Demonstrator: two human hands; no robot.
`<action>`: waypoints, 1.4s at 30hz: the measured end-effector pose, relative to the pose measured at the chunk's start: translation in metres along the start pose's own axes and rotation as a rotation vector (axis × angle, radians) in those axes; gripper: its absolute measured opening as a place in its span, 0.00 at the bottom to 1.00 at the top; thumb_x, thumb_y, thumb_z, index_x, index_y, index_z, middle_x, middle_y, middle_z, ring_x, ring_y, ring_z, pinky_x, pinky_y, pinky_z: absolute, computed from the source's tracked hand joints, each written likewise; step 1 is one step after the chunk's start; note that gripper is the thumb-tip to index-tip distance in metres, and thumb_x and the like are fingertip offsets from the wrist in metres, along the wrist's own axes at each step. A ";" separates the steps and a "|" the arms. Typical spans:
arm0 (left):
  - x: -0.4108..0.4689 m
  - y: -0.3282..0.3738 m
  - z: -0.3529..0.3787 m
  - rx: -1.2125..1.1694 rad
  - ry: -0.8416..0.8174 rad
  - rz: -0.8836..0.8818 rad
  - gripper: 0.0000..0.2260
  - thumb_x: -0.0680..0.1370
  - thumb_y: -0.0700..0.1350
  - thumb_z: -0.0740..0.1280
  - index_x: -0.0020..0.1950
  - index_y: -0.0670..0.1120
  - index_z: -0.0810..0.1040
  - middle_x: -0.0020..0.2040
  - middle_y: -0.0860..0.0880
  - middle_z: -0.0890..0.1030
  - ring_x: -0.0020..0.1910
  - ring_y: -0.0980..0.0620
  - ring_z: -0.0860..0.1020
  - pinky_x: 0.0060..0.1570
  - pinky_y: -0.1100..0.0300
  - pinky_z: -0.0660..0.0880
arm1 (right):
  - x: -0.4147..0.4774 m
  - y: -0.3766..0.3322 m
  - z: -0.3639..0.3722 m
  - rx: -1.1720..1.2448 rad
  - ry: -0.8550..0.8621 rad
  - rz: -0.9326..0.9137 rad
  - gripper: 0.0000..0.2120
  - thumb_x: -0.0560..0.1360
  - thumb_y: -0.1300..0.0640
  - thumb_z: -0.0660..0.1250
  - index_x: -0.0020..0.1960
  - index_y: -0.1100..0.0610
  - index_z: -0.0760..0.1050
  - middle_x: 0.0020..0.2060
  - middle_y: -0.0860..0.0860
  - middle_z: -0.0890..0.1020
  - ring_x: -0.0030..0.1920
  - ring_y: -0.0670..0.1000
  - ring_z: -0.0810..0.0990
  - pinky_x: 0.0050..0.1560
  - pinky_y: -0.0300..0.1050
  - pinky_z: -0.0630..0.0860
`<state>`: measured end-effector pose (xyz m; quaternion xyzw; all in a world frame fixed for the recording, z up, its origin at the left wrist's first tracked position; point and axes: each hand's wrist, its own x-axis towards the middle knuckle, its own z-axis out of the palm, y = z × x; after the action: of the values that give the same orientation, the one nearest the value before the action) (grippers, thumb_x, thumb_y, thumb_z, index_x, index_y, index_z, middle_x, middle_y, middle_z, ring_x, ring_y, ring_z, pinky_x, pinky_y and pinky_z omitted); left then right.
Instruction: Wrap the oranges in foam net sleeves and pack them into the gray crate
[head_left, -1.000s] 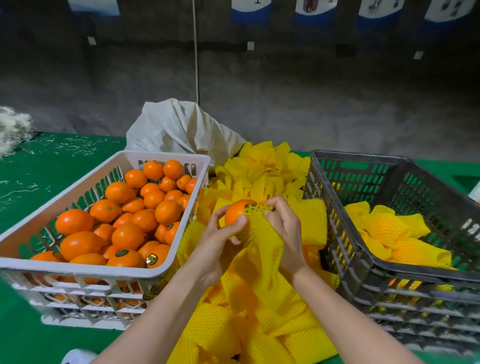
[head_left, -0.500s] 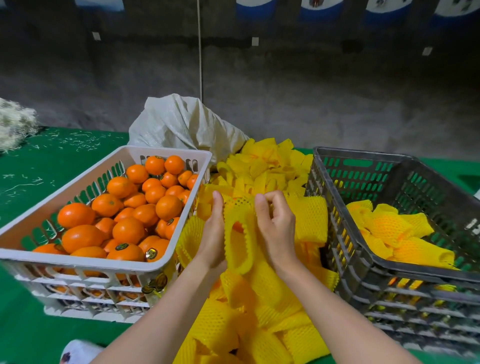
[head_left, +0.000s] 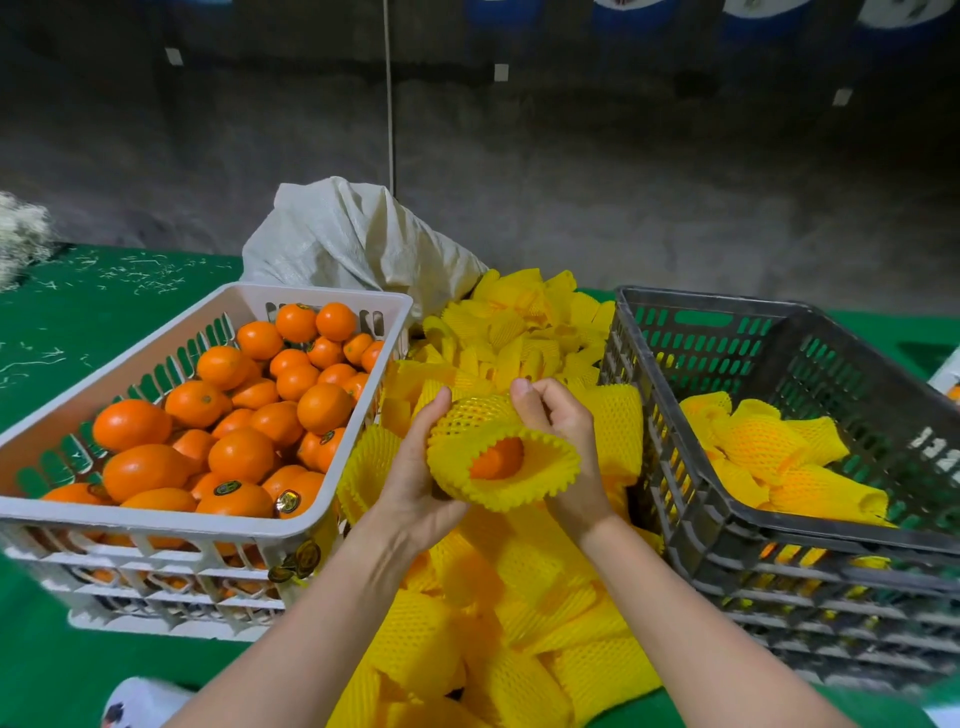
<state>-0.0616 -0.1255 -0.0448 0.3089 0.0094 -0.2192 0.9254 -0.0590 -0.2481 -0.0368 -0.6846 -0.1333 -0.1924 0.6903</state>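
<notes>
Since half a second back the sleeve (head_left: 511, 496) has swung round. Its open mouth now faces me and the orange (head_left: 496, 460) sits deep inside; a second ago it was poking out the top.

Head view, the only one I have:
- Step: wrapping, nearly done. The orange is enclosed and a flared collar of net is spare at the near end.
- Left hand (head_left: 413, 483): cups the sleeve from the left, thumb (head_left: 440, 410) up along its far side and palm under it. The other fingers are hidden behind the net, so I can't tell how tight they are.
- Right hand (head_left: 563, 436): fingers (head_left: 524, 397) are curled narrow and pinch the far top edge of the sleeve.
- The wrapped orange is held between both sets of fingers, above the pile of spare sleeves (head_left: 519, 597) and resting on nothing.
- The gray crate (head_left: 779, 527) is just right of the right-hand fingers, with several wrapped oranges (head_left: 763, 441) already in it.
- The loose oranges (head_left: 244, 452) are in the white crate (head_left: 156, 519), left of the left-hand fingers.

Next, my call: carry it right over the crate rim and set it beside the wrapped ones. Keep the mouth tilted up or pinched so the fruit doesn't roll out.
</notes>
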 end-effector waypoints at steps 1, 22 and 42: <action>0.000 0.001 0.001 -0.019 -0.004 -0.019 0.19 0.64 0.53 0.70 0.43 0.39 0.86 0.47 0.40 0.84 0.44 0.44 0.84 0.44 0.50 0.82 | 0.000 -0.001 0.000 0.001 -0.006 0.002 0.17 0.77 0.53 0.62 0.31 0.54 0.64 0.28 0.48 0.65 0.31 0.46 0.64 0.32 0.43 0.62; 0.018 -0.004 0.009 0.744 0.507 0.379 0.27 0.69 0.69 0.62 0.38 0.43 0.72 0.35 0.42 0.75 0.39 0.44 0.76 0.43 0.49 0.73 | 0.000 -0.003 -0.006 -0.016 0.006 0.626 0.25 0.76 0.38 0.56 0.62 0.54 0.74 0.60 0.52 0.77 0.60 0.53 0.75 0.62 0.49 0.71; 0.024 -0.006 0.003 0.600 0.585 0.324 0.19 0.76 0.55 0.66 0.32 0.44 0.70 0.21 0.52 0.73 0.24 0.54 0.73 0.25 0.64 0.69 | -0.005 0.019 -0.001 0.531 0.054 0.675 0.11 0.78 0.50 0.59 0.47 0.54 0.77 0.35 0.50 0.84 0.35 0.48 0.82 0.34 0.39 0.77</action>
<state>-0.0430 -0.1414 -0.0490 0.6103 0.1583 0.0320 0.7755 -0.0556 -0.2489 -0.0558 -0.4829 0.0715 0.0673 0.8702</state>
